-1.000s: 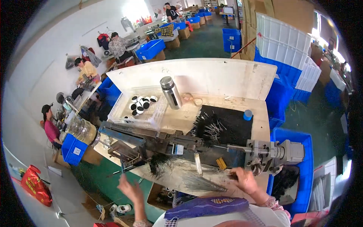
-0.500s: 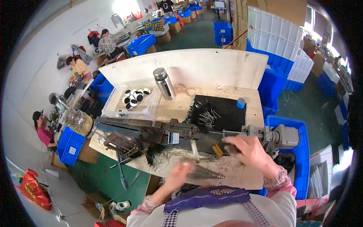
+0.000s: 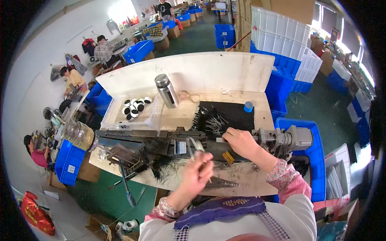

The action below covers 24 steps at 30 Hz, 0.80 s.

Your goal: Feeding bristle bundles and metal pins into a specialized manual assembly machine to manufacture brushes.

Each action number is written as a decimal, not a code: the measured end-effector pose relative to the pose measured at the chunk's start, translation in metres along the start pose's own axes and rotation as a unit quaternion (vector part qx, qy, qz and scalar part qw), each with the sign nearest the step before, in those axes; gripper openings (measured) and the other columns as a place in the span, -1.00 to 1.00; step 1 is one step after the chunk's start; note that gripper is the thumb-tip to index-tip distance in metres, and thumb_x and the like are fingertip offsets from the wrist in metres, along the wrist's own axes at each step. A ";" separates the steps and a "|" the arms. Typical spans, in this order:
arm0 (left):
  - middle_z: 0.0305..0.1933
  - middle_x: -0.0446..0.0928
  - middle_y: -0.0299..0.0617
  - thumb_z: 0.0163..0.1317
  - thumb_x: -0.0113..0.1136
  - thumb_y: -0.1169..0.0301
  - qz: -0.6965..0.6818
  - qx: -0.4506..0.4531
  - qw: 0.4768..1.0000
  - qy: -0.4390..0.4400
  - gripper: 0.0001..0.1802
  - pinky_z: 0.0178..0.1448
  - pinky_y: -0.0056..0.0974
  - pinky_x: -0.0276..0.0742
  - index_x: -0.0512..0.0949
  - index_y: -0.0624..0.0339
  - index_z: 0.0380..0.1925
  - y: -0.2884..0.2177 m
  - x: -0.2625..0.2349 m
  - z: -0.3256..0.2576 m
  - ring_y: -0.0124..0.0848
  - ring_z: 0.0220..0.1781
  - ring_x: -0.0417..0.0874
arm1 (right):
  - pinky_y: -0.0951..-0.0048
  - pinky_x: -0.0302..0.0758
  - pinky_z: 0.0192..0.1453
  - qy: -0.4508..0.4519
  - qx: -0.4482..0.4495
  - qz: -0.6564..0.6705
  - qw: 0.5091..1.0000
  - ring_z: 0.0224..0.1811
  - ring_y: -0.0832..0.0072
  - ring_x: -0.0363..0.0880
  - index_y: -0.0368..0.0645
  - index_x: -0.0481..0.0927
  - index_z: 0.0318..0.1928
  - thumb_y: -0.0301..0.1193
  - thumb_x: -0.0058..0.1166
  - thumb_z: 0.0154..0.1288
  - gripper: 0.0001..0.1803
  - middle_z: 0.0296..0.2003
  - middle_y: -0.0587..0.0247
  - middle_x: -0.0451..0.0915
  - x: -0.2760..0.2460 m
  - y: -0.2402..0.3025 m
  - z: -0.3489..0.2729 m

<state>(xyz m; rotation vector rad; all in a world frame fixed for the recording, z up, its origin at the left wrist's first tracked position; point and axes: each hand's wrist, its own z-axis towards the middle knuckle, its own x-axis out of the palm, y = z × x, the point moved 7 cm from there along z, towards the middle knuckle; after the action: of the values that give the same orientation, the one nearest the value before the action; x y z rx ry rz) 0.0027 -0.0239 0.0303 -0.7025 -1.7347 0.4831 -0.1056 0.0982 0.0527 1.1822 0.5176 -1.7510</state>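
My left hand (image 3: 197, 173) is at the near side of the machine, its fingers curled around the lower end of a narrow pale lever (image 3: 199, 145). A thin, curved whitish strip (image 3: 192, 141) rises beside it; whether the hand grips that too is unclear. Farther right, my right hand (image 3: 242, 143) closes its fingers on a short grey metal rod (image 3: 220, 139) in line with the machine's spindle (image 3: 277, 138). Just below that hand lies a small yellow block (image 3: 228, 157). Dark bristles (image 3: 161, 164) cling to the machine bed, and a fan of fine wires (image 3: 225, 183) lies nearby.
Behind the machine, a black mat (image 3: 237, 120) holds a pile of metal pins (image 3: 215, 122) and a blue cap (image 3: 248, 107). A steel flask (image 3: 167, 91) stands beside a white basket (image 3: 155, 114) of white-and-black rolls (image 3: 134, 108). A blue bin (image 3: 318, 168) sits at right.
My left hand has moved up to the lever, which is now tilted. My right hand has shifted left and up onto the rod. The view has turned slightly.
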 end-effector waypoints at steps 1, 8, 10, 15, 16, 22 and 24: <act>-0.52 0.31 -0.37 0.32 0.08 0.38 -0.063 0.007 0.998 -0.025 -0.87 -0.70 -0.51 -0.04 0.45 0.13 -0.40 -0.015 -0.004 -0.002 -0.64 -0.73 0.09 | 0.36 0.57 -0.34 0.001 0.003 -0.004 1.000 -0.34 0.31 0.58 -0.19 0.50 -0.33 -0.55 0.04 0.01 -0.86 -0.36 0.18 0.43 0.000 0.000 0.000; -0.57 0.31 -0.45 0.35 0.07 0.20 -0.186 0.113 0.976 0.027 -0.76 -0.67 -0.49 0.08 0.60 0.04 -0.15 -0.045 -0.093 -0.033 -0.64 -0.73 0.15 | 0.27 0.54 -0.34 0.035 -0.002 0.058 0.998 -0.37 0.23 0.55 -0.22 0.46 -0.38 -0.53 0.06 -0.01 -0.88 -0.40 0.15 0.43 0.000 0.009 0.000; -0.58 0.51 -0.29 0.31 0.10 0.22 0.372 0.193 0.908 -0.015 -0.72 -0.60 -0.39 0.25 0.65 0.16 -0.40 -0.043 -0.081 -0.041 -0.53 -0.71 0.34 | 0.24 0.54 -0.33 -0.002 0.011 0.026 1.000 -0.37 0.21 0.56 -0.23 0.47 -0.39 -0.55 0.04 0.00 -0.90 -0.42 0.13 0.44 -0.007 -0.001 0.026; -0.65 0.50 -0.01 0.20 0.17 0.26 0.657 0.127 0.728 0.148 -0.73 -0.45 -0.23 0.40 0.66 0.25 -0.41 0.021 -0.005 0.062 -0.37 -0.62 0.51 | 0.24 0.54 -0.31 0.087 0.064 -0.071 0.992 -0.32 0.15 0.57 -0.21 0.52 -0.38 -0.48 0.09 0.10 -0.92 -0.36 0.10 0.49 0.034 -0.047 0.073; -0.66 0.48 -0.02 0.21 0.17 0.25 0.670 0.114 0.716 0.160 -0.73 -0.43 -0.25 0.41 0.68 0.23 -0.35 0.027 -0.001 0.083 -0.41 -0.60 0.50 | 0.24 0.54 -0.28 0.074 0.048 0.005 0.996 -0.29 0.15 0.57 -0.21 0.53 -0.37 -0.43 0.12 0.11 -0.88 -0.35 0.10 0.49 0.022 -0.037 0.070; -0.56 0.56 0.03 0.19 0.17 0.20 0.663 0.168 0.715 0.143 -0.72 -0.41 -0.18 0.45 0.68 0.19 -0.44 0.021 0.024 0.110 -0.17 -0.53 0.61 | 0.21 0.49 -0.20 0.114 0.052 0.191 0.974 -0.21 0.13 0.54 -0.19 0.52 -0.32 -0.32 0.19 0.10 -0.78 -0.32 0.11 0.48 -0.013 -0.029 0.000; -0.54 0.59 -0.01 0.17 0.19 0.23 0.723 0.204 0.651 0.110 -0.72 -0.41 -0.13 0.49 0.66 0.22 -0.53 0.013 0.028 0.101 -0.11 -0.49 0.63 | 0.21 0.48 -0.21 0.098 0.057 0.173 0.978 -0.22 0.13 0.53 -0.19 0.52 -0.33 -0.33 0.19 0.09 -0.78 -0.32 0.11 0.48 -0.012 -0.029 -0.006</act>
<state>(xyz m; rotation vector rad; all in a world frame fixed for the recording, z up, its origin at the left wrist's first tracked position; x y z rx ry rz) -0.0964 0.0081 0.0147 -1.6343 -0.4102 1.7053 -0.1269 0.1225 0.0568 1.4411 0.3033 -1.3892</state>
